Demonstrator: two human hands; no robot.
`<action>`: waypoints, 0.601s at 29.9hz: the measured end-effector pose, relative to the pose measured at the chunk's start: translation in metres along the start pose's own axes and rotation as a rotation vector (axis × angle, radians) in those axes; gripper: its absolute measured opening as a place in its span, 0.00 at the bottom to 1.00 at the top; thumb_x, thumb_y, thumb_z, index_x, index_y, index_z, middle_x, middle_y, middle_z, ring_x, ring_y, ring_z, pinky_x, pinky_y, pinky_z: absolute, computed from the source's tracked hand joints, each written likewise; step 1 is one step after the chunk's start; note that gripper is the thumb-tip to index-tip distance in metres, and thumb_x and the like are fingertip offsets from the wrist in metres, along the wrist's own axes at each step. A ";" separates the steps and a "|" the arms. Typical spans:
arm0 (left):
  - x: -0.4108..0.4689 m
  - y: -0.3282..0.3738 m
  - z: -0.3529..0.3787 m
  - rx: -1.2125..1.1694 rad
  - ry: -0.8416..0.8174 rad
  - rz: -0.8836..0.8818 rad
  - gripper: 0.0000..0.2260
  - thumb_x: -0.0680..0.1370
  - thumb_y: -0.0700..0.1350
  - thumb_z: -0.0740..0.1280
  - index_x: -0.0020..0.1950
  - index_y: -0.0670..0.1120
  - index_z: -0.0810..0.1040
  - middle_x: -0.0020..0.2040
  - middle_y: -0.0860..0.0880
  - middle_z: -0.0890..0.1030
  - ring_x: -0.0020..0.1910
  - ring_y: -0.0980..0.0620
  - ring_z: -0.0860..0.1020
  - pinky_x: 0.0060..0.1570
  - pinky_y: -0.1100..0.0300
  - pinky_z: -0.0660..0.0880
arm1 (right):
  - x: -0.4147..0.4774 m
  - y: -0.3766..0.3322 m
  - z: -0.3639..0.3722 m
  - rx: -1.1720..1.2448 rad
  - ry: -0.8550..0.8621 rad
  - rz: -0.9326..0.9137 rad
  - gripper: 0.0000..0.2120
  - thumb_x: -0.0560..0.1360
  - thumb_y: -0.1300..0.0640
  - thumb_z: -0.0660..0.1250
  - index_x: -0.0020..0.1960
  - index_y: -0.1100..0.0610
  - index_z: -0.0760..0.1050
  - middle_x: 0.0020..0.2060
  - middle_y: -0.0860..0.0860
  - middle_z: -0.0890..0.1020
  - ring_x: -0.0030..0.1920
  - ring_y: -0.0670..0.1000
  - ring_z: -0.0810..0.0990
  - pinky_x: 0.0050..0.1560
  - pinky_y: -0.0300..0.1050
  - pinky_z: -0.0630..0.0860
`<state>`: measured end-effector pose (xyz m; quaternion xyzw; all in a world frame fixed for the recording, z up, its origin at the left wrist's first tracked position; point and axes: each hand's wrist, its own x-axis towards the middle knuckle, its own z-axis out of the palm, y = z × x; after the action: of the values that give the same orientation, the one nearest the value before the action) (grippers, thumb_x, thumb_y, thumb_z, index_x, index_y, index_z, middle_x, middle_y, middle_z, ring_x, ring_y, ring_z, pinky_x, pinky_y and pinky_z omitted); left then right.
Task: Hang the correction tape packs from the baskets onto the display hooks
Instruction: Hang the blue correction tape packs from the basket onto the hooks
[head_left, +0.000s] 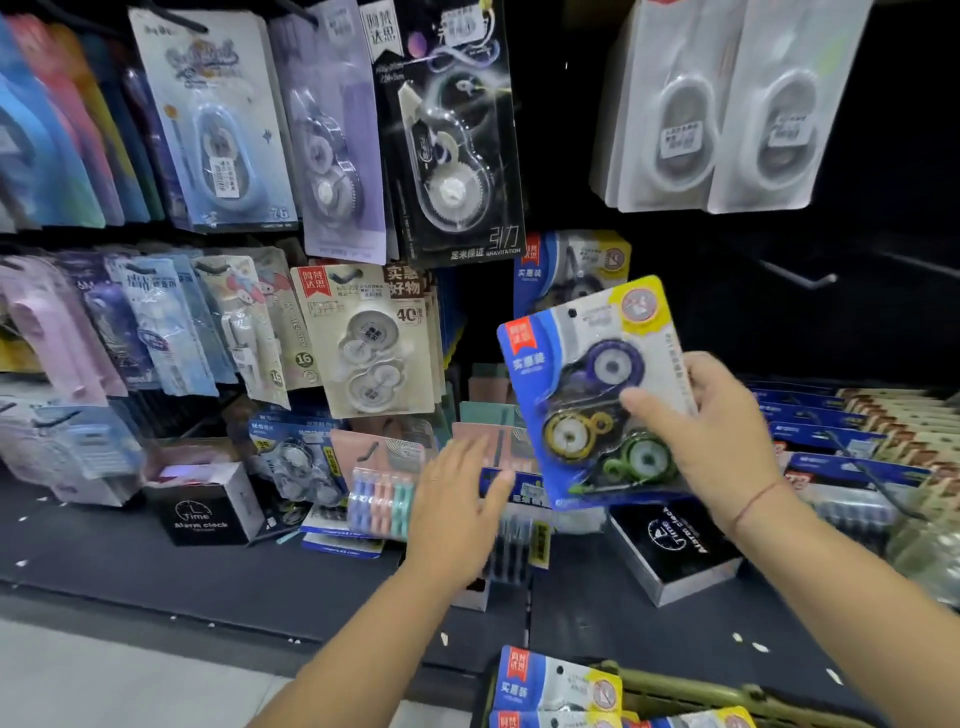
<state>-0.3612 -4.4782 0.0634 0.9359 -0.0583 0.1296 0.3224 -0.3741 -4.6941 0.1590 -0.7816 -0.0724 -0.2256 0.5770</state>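
A blue pack (582, 384) of correction tape is held up in front of the display by the right hand (719, 431). It is grasped at its right edge, with the thumb laid across the clear blister and the fingers curled behind the card. The pack is slightly tilted, its top leaning left. Three tape wheels are seen in it: purple, yellow and green. The hang hole at its top is on no hook.

Just behind the top of the held pack, a like pack (566, 260) is hung on the display. A bare hook (800, 278) is seen on the dark board further right, above the right hand.

The left hand (457, 499) is released, with the fingers straight and nothing held. It is blurred and is stretched toward the low goods at the far side of the shelf (130, 561), next to a pastel pack (382, 499). Whether anything is touched by it cannot be told.

At the near right, the olive rim of a basket (691, 693) is cut by the lower edge of the view. More blue packs (556, 686) are stood upright in it.

On the upper rows, a black pack (457, 145) is hung at the centre and white packs (727, 104) at the far right. A beige pack (369, 338) is hung on the row below. Two black clock boxes are set on the shelf: one (202, 504) to the left of the left hand and one (675, 551) below the right hand.
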 end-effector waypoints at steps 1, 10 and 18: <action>0.008 -0.006 0.007 0.155 -0.039 0.073 0.27 0.85 0.57 0.55 0.82 0.48 0.57 0.82 0.50 0.58 0.81 0.51 0.53 0.78 0.56 0.48 | 0.006 -0.002 -0.003 -0.009 0.015 -0.032 0.08 0.73 0.57 0.73 0.46 0.48 0.75 0.43 0.49 0.83 0.44 0.53 0.82 0.46 0.55 0.79; 0.024 -0.035 0.046 0.531 -0.198 0.218 0.33 0.84 0.64 0.49 0.83 0.49 0.44 0.84 0.49 0.48 0.82 0.49 0.44 0.77 0.54 0.34 | 0.029 -0.005 -0.004 -0.084 0.039 -0.110 0.08 0.74 0.54 0.73 0.47 0.46 0.74 0.44 0.49 0.83 0.45 0.51 0.82 0.47 0.52 0.80; 0.023 -0.040 0.052 0.504 -0.139 0.244 0.32 0.84 0.64 0.50 0.83 0.50 0.48 0.83 0.50 0.52 0.82 0.50 0.47 0.77 0.54 0.34 | 0.032 0.009 0.010 -0.080 0.131 -0.066 0.08 0.74 0.53 0.72 0.45 0.46 0.72 0.41 0.45 0.80 0.40 0.43 0.79 0.37 0.31 0.74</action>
<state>-0.3213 -4.4797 0.0071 0.9792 -0.1586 0.1132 0.0571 -0.3400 -4.6926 0.1624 -0.7848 -0.0511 -0.2977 0.5412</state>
